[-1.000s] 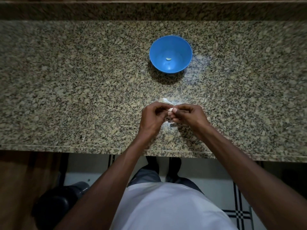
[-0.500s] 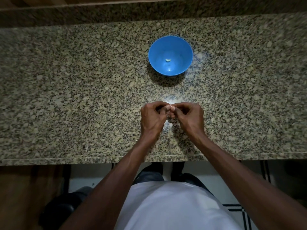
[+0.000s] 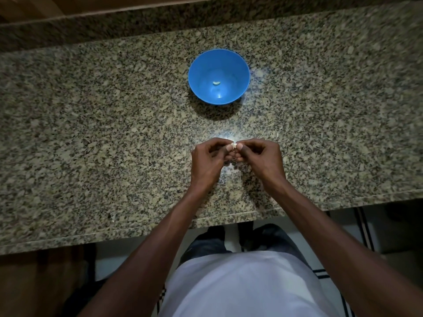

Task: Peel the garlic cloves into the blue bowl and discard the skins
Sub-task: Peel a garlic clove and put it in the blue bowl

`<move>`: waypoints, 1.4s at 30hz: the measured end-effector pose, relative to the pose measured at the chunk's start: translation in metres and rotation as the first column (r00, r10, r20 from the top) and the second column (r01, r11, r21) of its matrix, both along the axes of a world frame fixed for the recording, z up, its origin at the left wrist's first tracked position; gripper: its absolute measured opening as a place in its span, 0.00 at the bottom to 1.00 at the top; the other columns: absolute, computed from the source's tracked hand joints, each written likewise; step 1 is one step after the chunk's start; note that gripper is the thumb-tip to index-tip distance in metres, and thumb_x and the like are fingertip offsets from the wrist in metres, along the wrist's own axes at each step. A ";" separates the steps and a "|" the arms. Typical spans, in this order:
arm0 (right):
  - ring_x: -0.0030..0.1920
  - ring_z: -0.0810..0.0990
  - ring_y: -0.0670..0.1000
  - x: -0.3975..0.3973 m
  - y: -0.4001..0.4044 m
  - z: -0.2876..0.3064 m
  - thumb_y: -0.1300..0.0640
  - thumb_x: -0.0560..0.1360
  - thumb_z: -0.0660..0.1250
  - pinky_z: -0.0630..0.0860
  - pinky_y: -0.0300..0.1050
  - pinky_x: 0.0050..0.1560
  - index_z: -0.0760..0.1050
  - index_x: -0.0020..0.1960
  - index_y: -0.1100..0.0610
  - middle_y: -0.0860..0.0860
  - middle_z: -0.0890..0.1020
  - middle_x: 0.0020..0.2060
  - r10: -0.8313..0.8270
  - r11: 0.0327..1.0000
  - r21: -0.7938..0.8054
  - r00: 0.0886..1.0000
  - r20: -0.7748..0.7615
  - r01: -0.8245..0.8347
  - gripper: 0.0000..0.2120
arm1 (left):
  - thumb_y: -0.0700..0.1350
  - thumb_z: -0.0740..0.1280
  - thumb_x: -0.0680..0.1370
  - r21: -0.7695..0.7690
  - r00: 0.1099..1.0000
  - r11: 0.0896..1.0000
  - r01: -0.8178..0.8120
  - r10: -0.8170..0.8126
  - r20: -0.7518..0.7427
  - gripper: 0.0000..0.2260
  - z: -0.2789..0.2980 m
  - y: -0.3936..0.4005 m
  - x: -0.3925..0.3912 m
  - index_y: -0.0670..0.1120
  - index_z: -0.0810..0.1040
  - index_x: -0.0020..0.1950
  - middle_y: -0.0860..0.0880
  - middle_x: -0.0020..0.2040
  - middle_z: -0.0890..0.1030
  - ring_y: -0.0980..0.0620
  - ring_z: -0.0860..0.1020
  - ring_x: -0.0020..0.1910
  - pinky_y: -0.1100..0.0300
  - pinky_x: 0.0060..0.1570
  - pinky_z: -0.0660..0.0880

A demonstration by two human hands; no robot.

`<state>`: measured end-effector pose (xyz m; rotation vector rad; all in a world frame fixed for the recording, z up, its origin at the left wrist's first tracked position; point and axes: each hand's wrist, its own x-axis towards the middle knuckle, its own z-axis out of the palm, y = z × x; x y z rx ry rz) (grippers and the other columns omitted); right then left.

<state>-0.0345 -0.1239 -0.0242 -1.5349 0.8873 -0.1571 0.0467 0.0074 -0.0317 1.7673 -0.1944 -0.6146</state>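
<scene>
The person stood at the granite counter [image 3: 91, 133] with both hands raised just above its near edge. The left hand [image 3: 207, 160] and the right hand [image 3: 263, 157] met fingertip to fingertip, and a small pale garlic clove [image 3: 234, 145] was pinched between them, with the fingers of each hand curled in around it. Only a sliver of the clove showed; whether skin remained on it could not be told.

The blue bowl [image 3: 199, 72] sat well beyond the hands, toward the back of the counter. One peeled clove [image 3: 216, 83] lay on its floor. A small pale fleck [image 3: 277, 135], possibly a scrap of skin, lay on the counter near the right hand.

The step in hand appeared to be stripping the skin. To do it well, one hand should hold the clove steady while the other thumbnail catches the loose edge and draws it away along the clove's length. The grip should be light enough not to crush the clove. Loosened skin should be kept clear of the bowl for disposal.
</scene>
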 end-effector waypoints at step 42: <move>0.47 0.88 0.58 0.003 -0.053 0.002 0.59 0.75 0.78 0.86 0.52 0.51 0.84 0.54 0.65 0.60 0.88 0.46 0.238 0.929 0.274 0.969 0.071 -0.248 0.12 | 0.41 0.76 0.77 0.210 0.976 0.961 -0.182 0.150 0.158 0.04 0.005 -0.027 -0.025 0.44 0.87 0.51 0.51 0.44 0.87 0.55 0.86 0.42 0.49 0.44 0.86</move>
